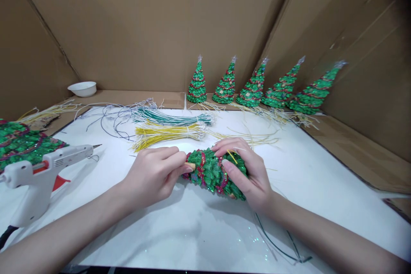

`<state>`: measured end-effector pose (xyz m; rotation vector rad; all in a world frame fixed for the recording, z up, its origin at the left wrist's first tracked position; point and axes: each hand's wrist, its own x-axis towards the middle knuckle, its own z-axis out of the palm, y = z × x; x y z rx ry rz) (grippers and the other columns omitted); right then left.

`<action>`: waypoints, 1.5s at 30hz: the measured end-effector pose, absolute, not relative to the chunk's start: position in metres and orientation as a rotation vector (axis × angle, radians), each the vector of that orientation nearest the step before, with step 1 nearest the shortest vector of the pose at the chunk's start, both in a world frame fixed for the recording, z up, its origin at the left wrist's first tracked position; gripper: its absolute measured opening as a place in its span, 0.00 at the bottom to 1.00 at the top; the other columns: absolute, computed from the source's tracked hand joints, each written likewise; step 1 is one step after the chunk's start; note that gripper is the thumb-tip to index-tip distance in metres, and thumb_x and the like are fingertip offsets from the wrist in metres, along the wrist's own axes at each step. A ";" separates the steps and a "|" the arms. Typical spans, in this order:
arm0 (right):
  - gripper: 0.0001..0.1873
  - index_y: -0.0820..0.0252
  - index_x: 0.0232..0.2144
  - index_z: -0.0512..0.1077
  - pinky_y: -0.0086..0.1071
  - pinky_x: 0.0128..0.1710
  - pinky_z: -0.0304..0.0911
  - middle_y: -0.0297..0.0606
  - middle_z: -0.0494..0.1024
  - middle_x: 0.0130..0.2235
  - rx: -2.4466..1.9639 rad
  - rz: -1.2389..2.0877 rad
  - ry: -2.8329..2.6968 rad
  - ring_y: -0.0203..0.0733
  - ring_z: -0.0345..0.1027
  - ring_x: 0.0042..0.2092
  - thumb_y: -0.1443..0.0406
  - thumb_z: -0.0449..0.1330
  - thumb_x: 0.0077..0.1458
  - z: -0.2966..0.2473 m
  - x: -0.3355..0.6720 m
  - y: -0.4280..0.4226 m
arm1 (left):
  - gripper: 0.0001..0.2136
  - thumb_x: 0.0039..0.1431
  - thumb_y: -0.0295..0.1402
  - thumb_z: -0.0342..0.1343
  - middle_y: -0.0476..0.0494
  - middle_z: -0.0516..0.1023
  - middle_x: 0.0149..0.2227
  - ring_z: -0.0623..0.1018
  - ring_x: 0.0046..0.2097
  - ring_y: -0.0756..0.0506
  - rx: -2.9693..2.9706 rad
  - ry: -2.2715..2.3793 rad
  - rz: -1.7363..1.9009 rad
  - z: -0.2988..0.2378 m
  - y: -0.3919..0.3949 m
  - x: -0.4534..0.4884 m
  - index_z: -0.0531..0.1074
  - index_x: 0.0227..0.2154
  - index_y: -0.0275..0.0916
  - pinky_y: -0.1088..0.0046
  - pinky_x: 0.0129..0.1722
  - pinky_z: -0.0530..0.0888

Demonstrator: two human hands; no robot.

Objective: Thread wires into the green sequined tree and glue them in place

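A small green sequinned Christmas tree (212, 172) with red trim lies on its side on the white table top (199, 227). My right hand (248, 173) wraps round its wide end, a short yellow wire under the fingers. My left hand (154, 174) is closed in a pinch at the tree's narrow tip, where a tan point shows. Thin dark wires trail from under my right wrist toward the near edge.
A white glue gun (38, 171) stands at the left, beside another green tree (22, 143). Bundles of green wires (173, 117) and yellow wires (167, 133) lie behind my hands. Several finished trees (253, 87) line the back. A white bowl (82, 88) sits far left. Cardboard walls surround the table.
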<state>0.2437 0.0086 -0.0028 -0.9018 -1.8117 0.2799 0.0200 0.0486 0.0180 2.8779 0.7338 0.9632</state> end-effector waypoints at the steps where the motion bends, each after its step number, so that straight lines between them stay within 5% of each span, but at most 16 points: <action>1: 0.06 0.56 0.37 0.68 0.42 0.44 0.63 0.39 0.74 0.38 -0.902 0.282 -1.808 0.45 0.67 0.43 0.69 0.52 0.58 -0.003 0.243 0.009 | 0.11 0.62 0.27 0.49 0.52 0.62 0.21 0.60 0.23 0.51 2.881 0.738 0.962 0.018 0.049 0.020 0.63 0.23 0.38 0.75 0.22 0.57; 45: 0.06 0.56 0.36 0.69 0.42 0.43 0.64 0.39 0.74 0.37 -0.901 0.287 -1.817 0.45 0.68 0.42 0.68 0.52 0.58 -0.001 0.244 0.008 | 0.12 0.63 0.28 0.49 0.52 0.64 0.22 0.62 0.24 0.52 2.772 0.738 0.918 0.019 0.048 0.019 0.61 0.23 0.38 0.78 0.23 0.59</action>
